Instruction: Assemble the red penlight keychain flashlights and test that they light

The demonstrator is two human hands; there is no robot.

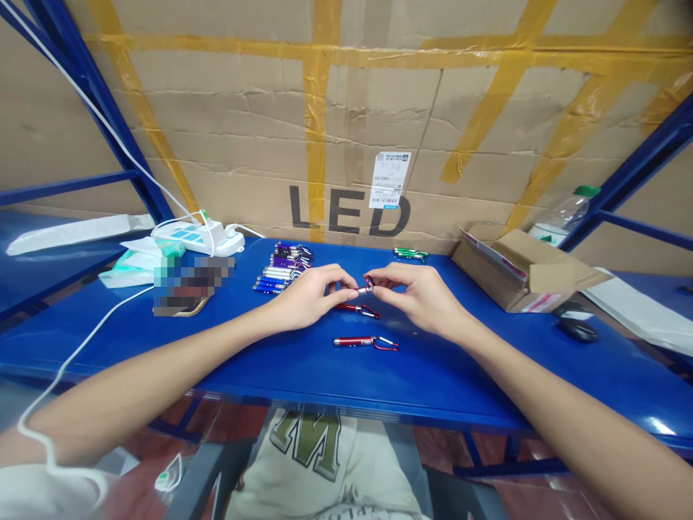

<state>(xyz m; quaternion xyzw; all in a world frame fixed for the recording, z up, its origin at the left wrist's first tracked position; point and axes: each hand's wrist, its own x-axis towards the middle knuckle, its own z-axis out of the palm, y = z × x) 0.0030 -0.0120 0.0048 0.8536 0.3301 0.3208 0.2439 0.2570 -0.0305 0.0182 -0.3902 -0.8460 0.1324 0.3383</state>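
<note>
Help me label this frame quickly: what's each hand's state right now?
Left hand: closed, pinching a small red-and-silver item.
Right hand: closed, pinching the same item.

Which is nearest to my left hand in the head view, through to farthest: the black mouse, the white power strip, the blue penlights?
From the left hand:
1. Blue penlights: just to its left.
2. White power strip: farther left, toward the back.
3. Black mouse: far right, past the right hand.

The blue table (433,379) is backed by a big ol' cardboard wall (243,130) patched with yellow tape (315,108); reddish floor (444,446) can be glimpsed underneath.
</note>
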